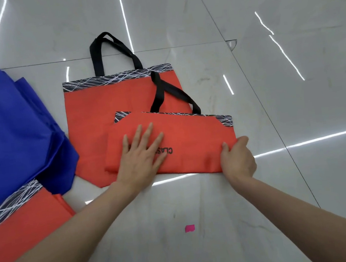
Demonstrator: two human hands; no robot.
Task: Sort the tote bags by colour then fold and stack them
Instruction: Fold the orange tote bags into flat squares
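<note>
A folded orange tote bag (192, 137) with a black patterned band and black handles lies on the floor, folded in half. My left hand (142, 154) presses flat on its left part, fingers spread over black lettering. My right hand (237, 157) grips the bag's lower right corner with curled fingers. Beneath it lies an unfolded orange tote bag (103, 104), spread flat with its handles pointing away. At the left sits a pile of blue tote bags (8, 129). Another orange tote bag (22, 223) lies at the lower left, partly under the blue ones.
The floor (270, 75) is glossy pale marble tile with bright light reflections. A small pink scrap (189, 228) lies on the tile near me, between my forearms. Bare tile stretches to the right and behind the bags.
</note>
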